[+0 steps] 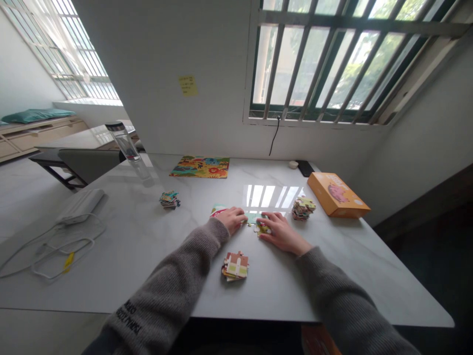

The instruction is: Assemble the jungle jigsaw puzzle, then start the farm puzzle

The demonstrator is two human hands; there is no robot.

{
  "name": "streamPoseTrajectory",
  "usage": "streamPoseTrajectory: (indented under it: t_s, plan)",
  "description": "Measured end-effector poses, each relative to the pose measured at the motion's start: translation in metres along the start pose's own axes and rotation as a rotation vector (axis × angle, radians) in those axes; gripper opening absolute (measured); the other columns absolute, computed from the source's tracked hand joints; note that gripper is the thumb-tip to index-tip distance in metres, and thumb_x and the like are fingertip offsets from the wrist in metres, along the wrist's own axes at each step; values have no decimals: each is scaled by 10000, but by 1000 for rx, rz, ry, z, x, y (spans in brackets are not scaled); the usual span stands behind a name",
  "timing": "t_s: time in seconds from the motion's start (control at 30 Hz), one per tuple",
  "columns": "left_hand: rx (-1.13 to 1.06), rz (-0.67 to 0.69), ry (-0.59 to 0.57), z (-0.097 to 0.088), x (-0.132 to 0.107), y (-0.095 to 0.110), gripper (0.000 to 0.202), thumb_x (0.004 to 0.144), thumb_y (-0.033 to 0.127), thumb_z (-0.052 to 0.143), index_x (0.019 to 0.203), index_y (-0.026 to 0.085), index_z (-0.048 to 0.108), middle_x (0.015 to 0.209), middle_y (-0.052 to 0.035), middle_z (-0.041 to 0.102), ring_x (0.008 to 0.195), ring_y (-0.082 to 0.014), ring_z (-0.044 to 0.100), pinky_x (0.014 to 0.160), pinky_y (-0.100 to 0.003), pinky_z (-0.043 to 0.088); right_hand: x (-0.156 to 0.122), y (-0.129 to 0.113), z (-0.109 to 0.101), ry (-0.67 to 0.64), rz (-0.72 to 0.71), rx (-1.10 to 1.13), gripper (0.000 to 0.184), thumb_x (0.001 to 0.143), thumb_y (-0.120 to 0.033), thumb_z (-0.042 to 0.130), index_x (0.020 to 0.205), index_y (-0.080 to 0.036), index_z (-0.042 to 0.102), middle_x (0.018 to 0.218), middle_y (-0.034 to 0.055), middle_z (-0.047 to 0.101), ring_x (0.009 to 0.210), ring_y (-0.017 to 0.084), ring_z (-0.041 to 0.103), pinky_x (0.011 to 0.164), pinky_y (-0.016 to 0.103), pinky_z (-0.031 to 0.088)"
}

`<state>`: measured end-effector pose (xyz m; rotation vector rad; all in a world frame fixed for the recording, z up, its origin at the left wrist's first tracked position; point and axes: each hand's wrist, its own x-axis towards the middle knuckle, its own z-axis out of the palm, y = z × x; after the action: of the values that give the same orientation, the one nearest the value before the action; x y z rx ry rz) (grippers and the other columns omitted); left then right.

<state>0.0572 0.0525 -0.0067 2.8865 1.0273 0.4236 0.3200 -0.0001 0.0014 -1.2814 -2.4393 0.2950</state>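
Note:
On the table, a strip of joined puzzle pieces, green with a red-and-white part, lies under my left hand. That hand's fingers are bent and close together on the strip, hiding much of it. My right hand has its thumb and fingers around the edges of a green puzzle piece at the strip's right end. Whether this piece is locked into its neighbour is not clear. Nearer me sits a small stack of puzzle pieces. A taller stack of puzzle pieces stands right of my right hand.
Further left is another stack of puzzle pieces. A colourful animal picture sheet lies by the wall. An orange box and black phone are at the right. A glass bottle and a white power adapter with cables stand left.

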Motion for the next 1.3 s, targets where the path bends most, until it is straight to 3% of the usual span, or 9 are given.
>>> streamPoseTrajectory:
  t_s: [0.1, 0.2, 0.37, 0.77, 0.97, 1.07, 1.2, 1.3]
  plan:
    - [-44, -27, -16, -3, -4, -10, 325, 837, 77, 574, 1093, 243, 685, 1192, -41, 673, 1120, -207, 568, 989, -349, 473, -1, 0, 1, 10, -18, 5, 450, 897, -403, 661, 1332, -303, 612, 1423, 104, 512, 1263, 318, 443, 1089, 522, 421]
    - [-14, -98, -7, -11, -12, -19, 288, 837, 163, 636, 1105, 252, 691, 1213, -56, 667, 1099, -249, 558, 932, -392, 480, -1, -2, 2, 9, -34, -3, 417, 908, -394, 645, 1314, -299, 628, 1411, 108, 519, 1232, 313, 459, 1072, 508, 439]
    - [14, -193, -24, -22, -25, -28, 210, 830, 259, 666, 1033, 232, 716, 1002, -71, 656, 965, -242, 567, 845, -365, 459, -2, -4, 4, 7, -10, -63, 392, 919, -398, 623, 1306, -336, 632, 1410, 90, 523, 1207, 314, 473, 1060, 521, 435]
    - [25, -275, 75, -15, -24, -32, 219, 889, 245, 589, 1071, 217, 708, 999, -75, 709, 985, -243, 587, 893, -397, 447, 13, 0, 6, 14, 30, -93, 371, 945, -405, 579, 1305, -341, 640, 1414, 81, 533, 1232, 327, 444, 1024, 540, 426]
    - [-117, -318, 197, -23, -43, -60, 298, 891, 221, 557, 1166, 190, 670, 1085, -79, 702, 1054, -241, 600, 969, -390, 471, 27, 8, 7, -20, 48, -88, 381, 933, -404, 592, 1307, -352, 640, 1452, 65, 517, 1243, 334, 431, 1039, 567, 390]
    - [-110, -324, 221, -22, -61, -70, 358, 873, 330, 614, 1193, 175, 657, 1181, -107, 651, 1110, -266, 566, 1033, -424, 448, 27, 8, 9, -15, 52, -90, 379, 943, -408, 574, 1313, -353, 636, 1463, 61, 512, 1249, 333, 428, 1036, 560, 386]
    - [-114, -262, 153, -15, -75, -64, 640, 799, 484, 707, 1355, 205, 559, 1417, -129, 516, 1255, -309, 484, 1106, -473, 391, 27, 8, 10, -5, 64, -107, 377, 956, -422, 541, 1317, -361, 631, 1470, 54, 508, 1252, 329, 429, 1031, 549, 381]
    - [-98, -257, 55, -9, -75, -54, 796, 713, 545, 773, 1395, 217, 529, 1489, -144, 454, 1331, -342, 433, 1135, -489, 356, 29, 6, 8, -23, 82, -122, 387, 955, -417, 530, 1325, -356, 626, 1478, 59, 502, 1256, 327, 430, 1032, 542, 374]
